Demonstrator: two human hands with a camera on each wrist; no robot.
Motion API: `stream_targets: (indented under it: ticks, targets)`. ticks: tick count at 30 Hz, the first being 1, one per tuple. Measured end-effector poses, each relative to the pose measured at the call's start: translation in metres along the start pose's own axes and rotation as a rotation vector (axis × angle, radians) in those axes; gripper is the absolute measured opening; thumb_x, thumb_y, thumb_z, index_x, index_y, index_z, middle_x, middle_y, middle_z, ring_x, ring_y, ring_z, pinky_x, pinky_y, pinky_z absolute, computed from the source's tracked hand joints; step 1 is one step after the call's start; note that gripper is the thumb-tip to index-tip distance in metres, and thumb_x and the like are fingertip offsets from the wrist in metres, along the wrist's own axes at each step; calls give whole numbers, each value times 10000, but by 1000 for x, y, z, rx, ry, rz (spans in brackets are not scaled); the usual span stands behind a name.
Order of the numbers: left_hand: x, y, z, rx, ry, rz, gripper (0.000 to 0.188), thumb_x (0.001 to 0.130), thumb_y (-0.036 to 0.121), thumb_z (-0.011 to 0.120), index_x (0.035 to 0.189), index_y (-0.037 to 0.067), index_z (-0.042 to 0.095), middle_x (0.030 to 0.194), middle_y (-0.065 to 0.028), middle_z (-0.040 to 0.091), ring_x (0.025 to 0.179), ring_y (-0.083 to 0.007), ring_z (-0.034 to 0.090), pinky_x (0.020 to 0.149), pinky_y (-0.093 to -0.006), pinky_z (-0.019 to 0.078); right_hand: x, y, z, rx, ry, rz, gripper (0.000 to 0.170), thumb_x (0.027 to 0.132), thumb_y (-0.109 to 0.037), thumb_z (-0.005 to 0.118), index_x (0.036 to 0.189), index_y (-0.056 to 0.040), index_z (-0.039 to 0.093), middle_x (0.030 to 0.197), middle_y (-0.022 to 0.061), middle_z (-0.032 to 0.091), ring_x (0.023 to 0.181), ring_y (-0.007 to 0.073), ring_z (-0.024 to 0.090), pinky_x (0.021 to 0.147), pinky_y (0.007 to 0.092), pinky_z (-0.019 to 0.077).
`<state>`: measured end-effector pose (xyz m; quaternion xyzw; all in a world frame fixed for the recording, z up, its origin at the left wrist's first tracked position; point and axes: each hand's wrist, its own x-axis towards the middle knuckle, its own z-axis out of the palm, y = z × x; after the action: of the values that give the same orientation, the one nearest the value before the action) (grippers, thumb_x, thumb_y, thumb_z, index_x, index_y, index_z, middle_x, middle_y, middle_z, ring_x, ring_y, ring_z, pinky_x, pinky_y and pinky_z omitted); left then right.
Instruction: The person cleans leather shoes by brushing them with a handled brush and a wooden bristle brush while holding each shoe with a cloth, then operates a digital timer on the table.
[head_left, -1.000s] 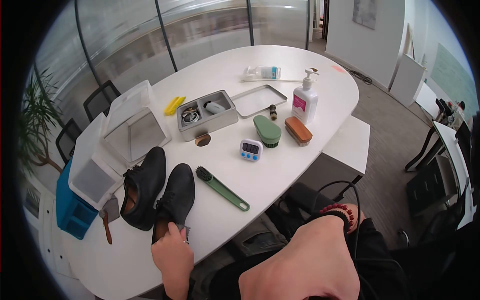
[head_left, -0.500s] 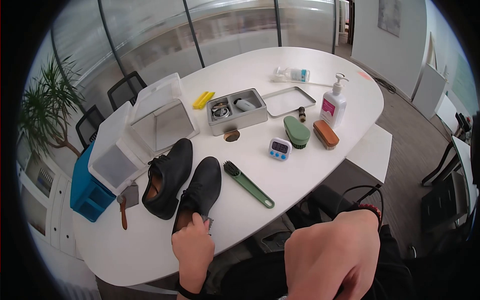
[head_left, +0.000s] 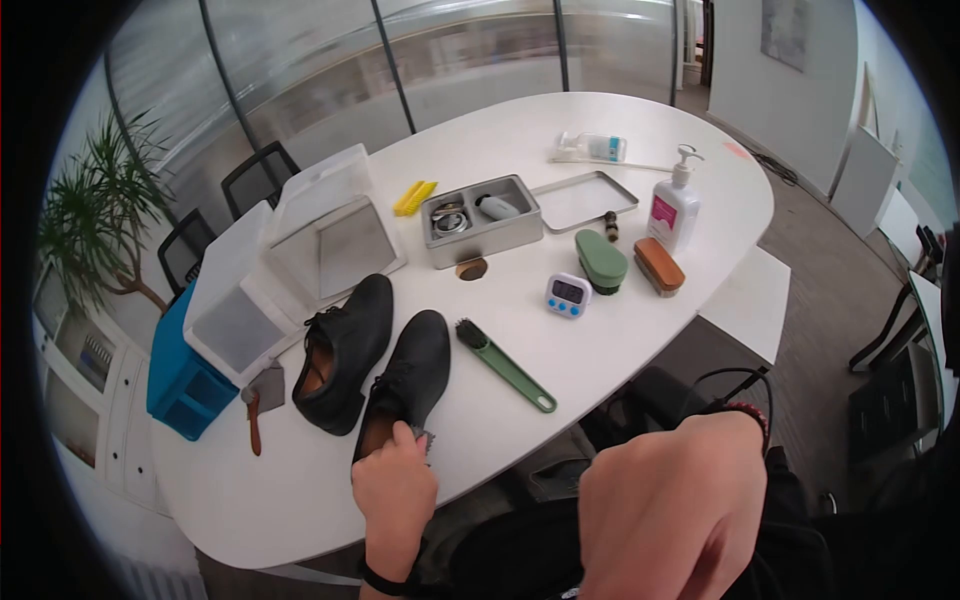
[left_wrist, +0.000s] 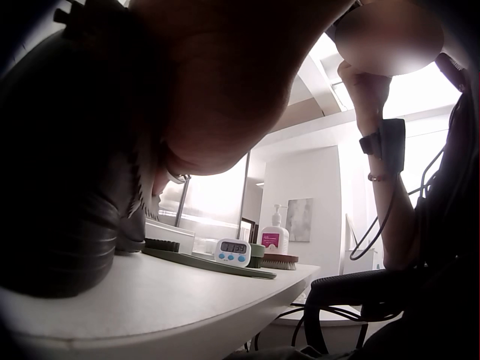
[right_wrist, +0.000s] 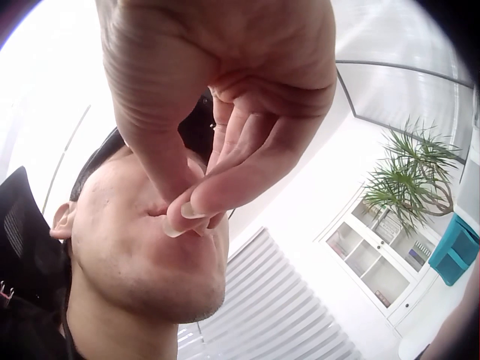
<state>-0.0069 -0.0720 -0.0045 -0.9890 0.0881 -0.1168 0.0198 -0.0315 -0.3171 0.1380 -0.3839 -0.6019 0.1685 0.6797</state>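
Note:
Two black lace-up shoes stand side by side on the table, a left one [head_left: 358, 345] and a right one [head_left: 424, 355]. At the right shoe's opening my left hand [head_left: 395, 490] pinches a grey cloth [head_left: 428, 440] with a jagged edge; the fingertips are partly hidden. In the left wrist view that hand [left_wrist: 225, 82] looms above the dark shoe [left_wrist: 60, 187]. My right hand [head_left: 675, 505] is raised off the table. The right wrist view shows this hand [right_wrist: 225, 97] before the face, fingers curled and fingertips together, with nothing visible between them.
Right of the shoes lie a green long-handled brush [head_left: 508, 370], a timer [head_left: 568, 296], a green brush [head_left: 600, 260] and a brown brush [head_left: 659, 266]. Behind are a metal tin [head_left: 490, 240] and a pump bottle [head_left: 672, 212]. A white box [head_left: 235, 315] stands left.
The head view has swung left, so the table things appear farther right. My left hand stays at the right shoe's opening, and my right hand remains raised.

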Motion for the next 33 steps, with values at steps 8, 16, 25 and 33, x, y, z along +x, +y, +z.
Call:
stream_targets:
  ticks: [8,16,25,33]
  targets:
    - [-1,-1,3,62,2,-15,195,972,231,599,963,39,563,713,-145,668,654,-327,687,613,-438,511,-1,11,11,178,-64,1,163,822,38,709,729,-50,609,681,-2,562,524,112,507,489,227,391]
    - [-1,2,1,56,2,-39,197,964,202,611,984,10,574,724,-156,667,679,-338,687,626,-445,504,-1,28,24,453,-103,-168,353,788,84,606,619,-76,341,635,35,346,561,238,310,531,354,281]
    - [0,1,1,87,-14,-42,206,958,207,612,984,4,581,735,-168,672,675,-346,685,622,-447,506,2,22,18,381,-192,-172,335,770,64,591,622,-81,328,650,35,329,572,222,291,538,337,265]
    - [1,-1,-1,43,-36,-35,218,954,214,613,1010,5,584,728,-162,674,650,-346,681,612,-446,507,-2,20,17,570,-88,-57,316,768,144,574,633,-70,385,670,22,415,587,176,361,552,302,335]
